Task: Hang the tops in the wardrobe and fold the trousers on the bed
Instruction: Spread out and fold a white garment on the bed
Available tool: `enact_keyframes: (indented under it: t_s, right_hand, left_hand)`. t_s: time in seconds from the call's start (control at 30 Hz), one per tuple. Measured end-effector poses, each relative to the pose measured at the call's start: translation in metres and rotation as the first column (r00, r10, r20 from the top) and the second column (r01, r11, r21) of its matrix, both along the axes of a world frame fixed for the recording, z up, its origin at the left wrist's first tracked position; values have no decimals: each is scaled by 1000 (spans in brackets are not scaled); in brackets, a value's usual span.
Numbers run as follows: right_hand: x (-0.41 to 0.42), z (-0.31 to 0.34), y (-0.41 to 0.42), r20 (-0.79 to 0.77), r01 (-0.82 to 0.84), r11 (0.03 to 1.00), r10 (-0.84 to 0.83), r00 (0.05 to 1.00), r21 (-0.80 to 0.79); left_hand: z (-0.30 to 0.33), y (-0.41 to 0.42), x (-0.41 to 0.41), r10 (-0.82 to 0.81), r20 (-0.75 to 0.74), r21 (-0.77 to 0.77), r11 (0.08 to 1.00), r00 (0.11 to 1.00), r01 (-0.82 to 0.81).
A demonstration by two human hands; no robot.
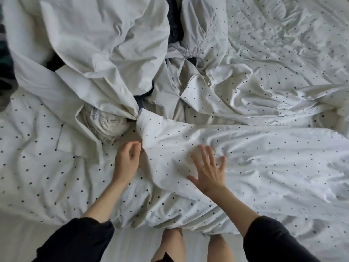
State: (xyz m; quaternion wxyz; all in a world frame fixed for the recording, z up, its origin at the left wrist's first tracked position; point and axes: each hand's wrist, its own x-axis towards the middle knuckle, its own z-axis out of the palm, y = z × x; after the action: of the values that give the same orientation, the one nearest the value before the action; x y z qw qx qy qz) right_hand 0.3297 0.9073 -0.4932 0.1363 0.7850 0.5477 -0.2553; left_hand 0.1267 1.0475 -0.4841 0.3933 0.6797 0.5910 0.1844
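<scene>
Trousers (190, 44), pale with a gathered waistband, lie crumpled far up the bed (283, 53), soft, light, best taken at that waistband. Left hand (127, 161) curls loosely at the dotted duvet (245, 148) edge, holding nothing; right hand (209, 173) presses it, fingers spread wide.

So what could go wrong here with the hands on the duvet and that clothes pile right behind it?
1. The pile is mostly pale cloth on a pale dotted duvet, so a garment could be missed or grabbed together with bedding.
2. The right hand lies spread on the duvet; pushing it could bury the grey trousers.
3. The left hand sits at a duvet edge, which may drag the pile along.
</scene>
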Motion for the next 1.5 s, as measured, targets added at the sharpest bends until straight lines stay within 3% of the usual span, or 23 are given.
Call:
enact_keyframes:
  t_s: [0.13,0.27,0.4,0.57,0.67,0.8,0.97,1.1,1.23,1.37,1.5]
  right_hand:
    - [5,-6,-1,41,-21,999,23,999,-42]
    - [0,-10,0,68,-23,999,25,997,-41]
    - [-4,-13,-1,62,-24,999,25,998,-28]
    - [-15,-11,-5,32,-47,999,48,998,-5]
    - [-29,-12,-1,-24,-95,995,96,995,20]
    - [-41,-21,3,-52,-211,977,210,976,-15]
    - [-17,-12,11,-43,-191,976,196,980,107]
    - [30,17,24,-28,-72,957,83,996,282]
    - [90,44,34,7,48,905,-56,998,422]
    - [154,57,46,47,87,889,-121,992,450]
    - [226,68,83,20,194,852,-233,972,487]
  left_hand:
    - [-33,4,-13,89,-136,-329,935,987,-129]
    - [-48,1,-11,31,-94,-435,898,995,-69]
    - [-53,-4,-2,-18,-206,-387,920,978,-65]
    - [-34,-17,-31,319,-137,-254,904,938,-345]
    - [-29,-36,-56,303,-164,-263,904,939,-338]
    - [-36,-45,-64,181,-307,-360,887,934,-290]
    - [-22,-35,-25,55,-387,-47,996,920,-79]
    - [1,-24,38,-122,-212,62,989,970,138]
    - [20,-10,113,-269,-113,140,949,956,284]
    - [28,9,182,-420,-267,293,822,868,488]
    - [28,40,233,-331,-436,372,781,837,502]
